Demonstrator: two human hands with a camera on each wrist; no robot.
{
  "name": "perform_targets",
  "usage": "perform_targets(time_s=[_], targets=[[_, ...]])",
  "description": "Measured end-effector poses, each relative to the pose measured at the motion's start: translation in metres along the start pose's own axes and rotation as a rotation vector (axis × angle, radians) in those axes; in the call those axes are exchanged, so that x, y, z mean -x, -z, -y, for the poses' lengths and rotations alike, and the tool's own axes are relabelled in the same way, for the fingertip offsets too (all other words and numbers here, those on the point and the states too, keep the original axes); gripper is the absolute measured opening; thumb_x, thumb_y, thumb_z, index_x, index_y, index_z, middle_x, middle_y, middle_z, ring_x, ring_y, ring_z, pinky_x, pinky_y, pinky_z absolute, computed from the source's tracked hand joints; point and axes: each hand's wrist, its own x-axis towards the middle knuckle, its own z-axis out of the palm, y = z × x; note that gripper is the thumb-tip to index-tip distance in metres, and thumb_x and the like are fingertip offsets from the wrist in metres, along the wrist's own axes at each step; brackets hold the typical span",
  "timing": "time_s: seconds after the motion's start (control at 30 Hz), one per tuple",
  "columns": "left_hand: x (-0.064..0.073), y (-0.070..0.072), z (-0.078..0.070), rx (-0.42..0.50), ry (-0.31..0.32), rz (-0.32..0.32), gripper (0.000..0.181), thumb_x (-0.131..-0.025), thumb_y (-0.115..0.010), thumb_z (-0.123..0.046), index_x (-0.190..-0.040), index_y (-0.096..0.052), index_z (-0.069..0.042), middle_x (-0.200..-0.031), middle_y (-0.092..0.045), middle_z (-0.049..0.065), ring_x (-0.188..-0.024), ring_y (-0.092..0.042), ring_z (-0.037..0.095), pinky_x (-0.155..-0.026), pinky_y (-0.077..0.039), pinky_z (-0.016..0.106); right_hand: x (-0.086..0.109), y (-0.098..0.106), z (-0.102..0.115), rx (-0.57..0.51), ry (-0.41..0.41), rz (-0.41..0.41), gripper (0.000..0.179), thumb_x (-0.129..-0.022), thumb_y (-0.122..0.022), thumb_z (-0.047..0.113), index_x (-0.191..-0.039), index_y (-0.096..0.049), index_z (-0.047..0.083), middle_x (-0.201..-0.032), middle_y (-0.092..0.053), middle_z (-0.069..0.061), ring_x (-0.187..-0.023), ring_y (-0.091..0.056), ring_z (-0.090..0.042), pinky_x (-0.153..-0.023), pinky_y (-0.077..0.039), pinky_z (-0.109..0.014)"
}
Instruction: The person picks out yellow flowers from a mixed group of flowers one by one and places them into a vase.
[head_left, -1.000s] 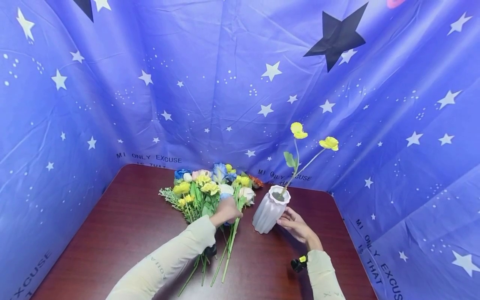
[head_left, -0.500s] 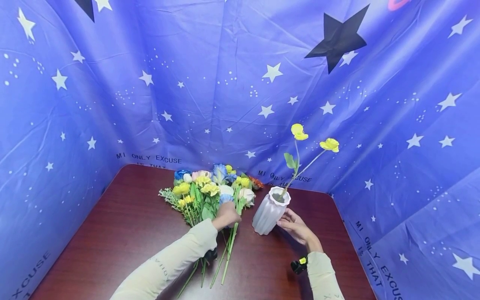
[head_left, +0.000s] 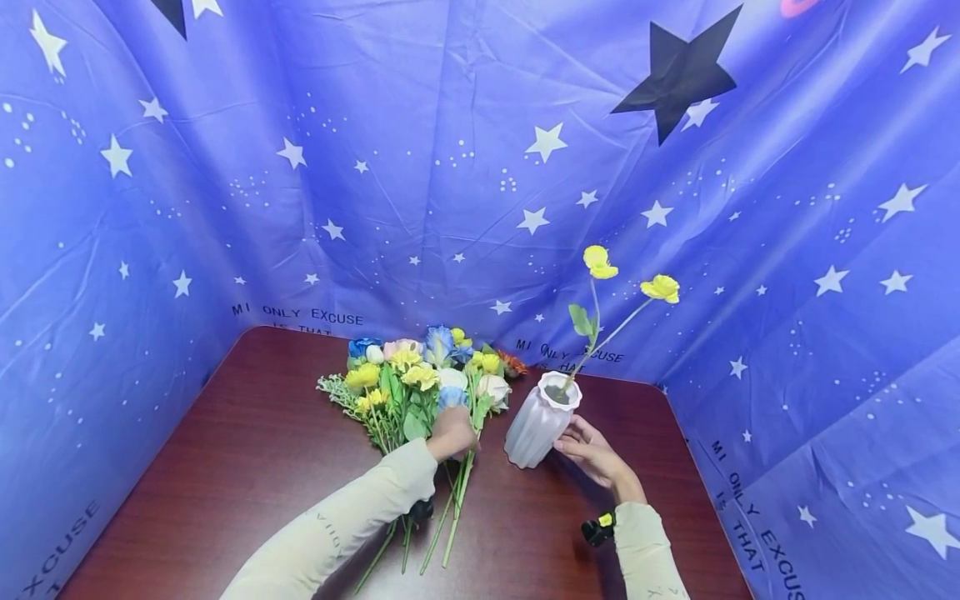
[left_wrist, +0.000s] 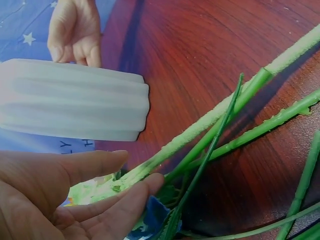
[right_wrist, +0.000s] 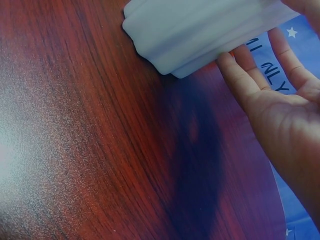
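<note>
My left hand (head_left: 454, 433) is low over the stems of the loose flower pile (head_left: 405, 392) on the table. In the left wrist view, the thumb and fingers of my left hand (left_wrist: 95, 190) stand apart, with a thick pale green stem (left_wrist: 200, 122) running between them. A white fluted vase (head_left: 538, 425) stands to the right of the pile and holds a branching stem with two yellow flowers (head_left: 598, 262). Beside the vase, my right hand (head_left: 592, 454) touches its right side with loosely extended fingers. The right wrist view shows fingertips (right_wrist: 226, 60) against the vase wall.
The dark red wooden table (head_left: 247, 467) has blue star-printed cloth (head_left: 420, 167) hanging around it. Several green stems (head_left: 450, 525) point toward the near edge. Blue, white, pink, yellow and orange blooms lie toward the back, with an orange flower (head_left: 513, 363) closest to the vase.
My left hand has shifted slightly toward the near edge over the stems. My right hand and the vase have stayed in place.
</note>
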Motion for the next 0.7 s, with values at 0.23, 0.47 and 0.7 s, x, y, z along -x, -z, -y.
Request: perform_targets(time_s=[0.23, 0.47, 0.7], targets=[[-0.01, -0.012, 0.005, -0.032, 0.003, -0.021, 0.034, -0.058, -0.098, -0.011, -0.068, -0.067, -0.004, -0.062, -0.066, 0.008, -0.054, -0.062, 0.023, -0.05, -0.055, 0.031, 0.0, 0.001, -0.001, 0.005, 0.0, 0.006, 0.044, -0.095, -0.057, -0.009, -0.122, -0.053, 0.025, -0.119, -0.064, 0.005, -0.11, -0.064, -0.008, -0.102, -0.053, -0.029], [-0.006, -0.006, 0.001, -0.027, 0.005, 0.005, 0.033, -0.058, -0.099, -0.007, -0.068, -0.068, -0.003, -0.06, -0.067, 0.009, -0.054, -0.066, 0.023, -0.052, -0.057, 0.031, -0.001, 0.003, -0.003, 0.013, -0.015, -0.006, 0.045, -0.095, -0.056, -0.01, -0.123, -0.053, 0.025, -0.12, -0.064, 0.005, -0.111, -0.064, -0.007, -0.104, -0.053, -0.029], [-0.004, -0.011, 0.001, -0.034, 0.006, 0.005, 0.035, -0.058, -0.099, -0.008, -0.061, -0.064, -0.007, -0.046, -0.057, 0.002, -0.038, -0.056, 0.013, -0.04, -0.049, 0.027, -0.002, 0.004, -0.005, 0.007, 0.008, 0.03, 0.044, -0.096, -0.054, -0.011, -0.124, -0.053, 0.023, -0.121, -0.064, 0.004, -0.112, -0.064, -0.008, -0.105, -0.053, -0.031]])
